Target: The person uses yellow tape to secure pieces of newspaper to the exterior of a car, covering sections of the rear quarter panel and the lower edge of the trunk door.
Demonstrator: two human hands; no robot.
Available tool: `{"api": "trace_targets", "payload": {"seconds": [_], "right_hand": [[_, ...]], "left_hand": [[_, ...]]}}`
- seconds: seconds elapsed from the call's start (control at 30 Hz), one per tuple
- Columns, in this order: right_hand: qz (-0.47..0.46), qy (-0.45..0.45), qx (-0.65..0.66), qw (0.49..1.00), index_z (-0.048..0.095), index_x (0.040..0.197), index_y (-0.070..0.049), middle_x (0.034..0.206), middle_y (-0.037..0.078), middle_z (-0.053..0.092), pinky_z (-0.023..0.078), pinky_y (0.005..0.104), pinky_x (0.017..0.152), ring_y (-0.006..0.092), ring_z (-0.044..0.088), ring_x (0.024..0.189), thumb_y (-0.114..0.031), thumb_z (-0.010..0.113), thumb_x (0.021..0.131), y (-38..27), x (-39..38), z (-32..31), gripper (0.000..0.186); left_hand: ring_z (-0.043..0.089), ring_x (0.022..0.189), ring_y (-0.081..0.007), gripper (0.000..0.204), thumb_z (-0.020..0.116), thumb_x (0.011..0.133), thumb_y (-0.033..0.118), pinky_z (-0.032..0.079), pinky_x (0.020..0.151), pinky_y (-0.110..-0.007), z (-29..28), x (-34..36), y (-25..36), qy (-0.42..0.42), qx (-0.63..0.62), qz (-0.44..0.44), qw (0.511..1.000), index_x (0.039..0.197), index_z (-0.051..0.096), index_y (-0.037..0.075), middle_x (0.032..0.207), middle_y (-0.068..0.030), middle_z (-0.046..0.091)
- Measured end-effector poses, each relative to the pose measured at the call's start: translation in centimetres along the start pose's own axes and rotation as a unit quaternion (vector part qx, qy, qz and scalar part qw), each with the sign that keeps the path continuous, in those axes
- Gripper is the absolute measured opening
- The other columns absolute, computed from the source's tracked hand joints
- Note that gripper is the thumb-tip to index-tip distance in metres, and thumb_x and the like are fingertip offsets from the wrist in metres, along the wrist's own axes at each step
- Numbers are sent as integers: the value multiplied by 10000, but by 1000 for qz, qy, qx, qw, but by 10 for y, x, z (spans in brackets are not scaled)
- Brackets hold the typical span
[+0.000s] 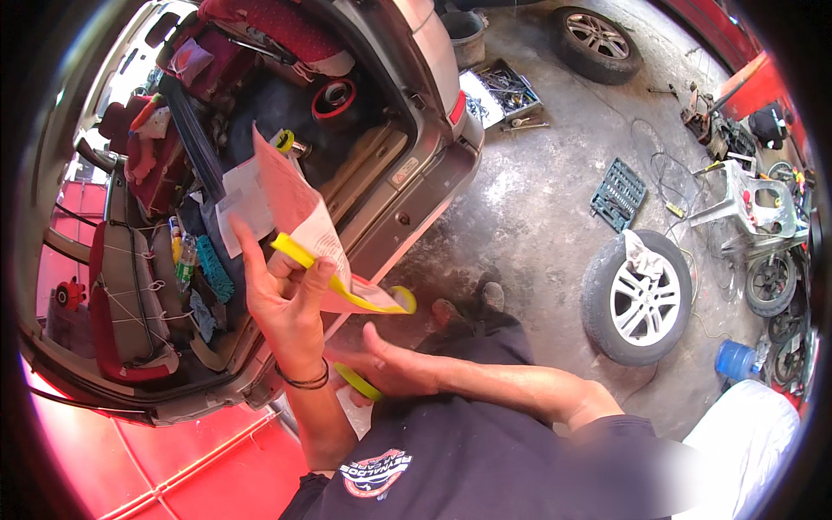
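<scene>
My left hand (290, 299) is raised at the open back of a vehicle, index finger stretched up. Its thumb and other fingers pinch a thin, reddish and white printed wrapper (316, 230) with bright yellow-green edges, curled and hanging out to the right. My right hand (394, 364) is lower, by my left wrist, thumb up and apart from the fingers, whose tips are partly hidden. Against its underside is another yellow-green-edged piece (357, 382); whether the hand holds it is unclear. Behind the wrapper, a pale sheet (247, 204) and a small yellow-capped cylinder (290, 143) lie in the vehicle.
The vehicle's rear sill (394, 204) runs beside the wrapper. Inside are a red-rimmed round part (334, 99), a bottle (186, 260) and cloths. On the floor stand a toolbox (507, 91), a socket set (619, 194), two wheels (643, 299) (596, 45) and a plastic stool (754, 204).
</scene>
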State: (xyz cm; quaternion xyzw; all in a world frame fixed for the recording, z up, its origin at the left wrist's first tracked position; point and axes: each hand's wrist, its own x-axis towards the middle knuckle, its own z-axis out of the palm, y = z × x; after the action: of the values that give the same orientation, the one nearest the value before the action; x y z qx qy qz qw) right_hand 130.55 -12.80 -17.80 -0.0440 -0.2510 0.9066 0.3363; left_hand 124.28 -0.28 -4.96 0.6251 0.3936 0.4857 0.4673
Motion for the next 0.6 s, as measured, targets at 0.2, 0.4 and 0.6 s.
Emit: {"api": "trace_targets", "payload": {"seconds": [0.2,0.4,0.6], "right_hand": [[-222,106,293,924,407,1640,-186,1557,145,535,486,421,1024,255,616,1186,-762,645,949,5,-13,-33,930],[-251,306,234,888,533,1524,-99,1456,146,616,480,446,1029,273,637,1155,-510,800,891,22,-106,-19,800],[-313,398,229,831,552,1506,-43,1317,153,678,483,448,1017,284,647,1131,-513,756,929,19,-147,15,772]], "left_hand": [[709,1010,-138,424,817,951,-25,573,932,-288,-35,-29,-13,14,22,-30,999,1327,622,-37,1161,-97,745],[735,1039,-167,324,807,921,-111,597,961,-317,-29,-69,-28,-30,-22,-60,998,1193,648,-37,1102,-112,750],[739,1061,-164,270,761,960,-110,593,963,-316,-24,-68,-34,-8,-113,-51,992,1194,652,-32,1142,-127,765]]}}
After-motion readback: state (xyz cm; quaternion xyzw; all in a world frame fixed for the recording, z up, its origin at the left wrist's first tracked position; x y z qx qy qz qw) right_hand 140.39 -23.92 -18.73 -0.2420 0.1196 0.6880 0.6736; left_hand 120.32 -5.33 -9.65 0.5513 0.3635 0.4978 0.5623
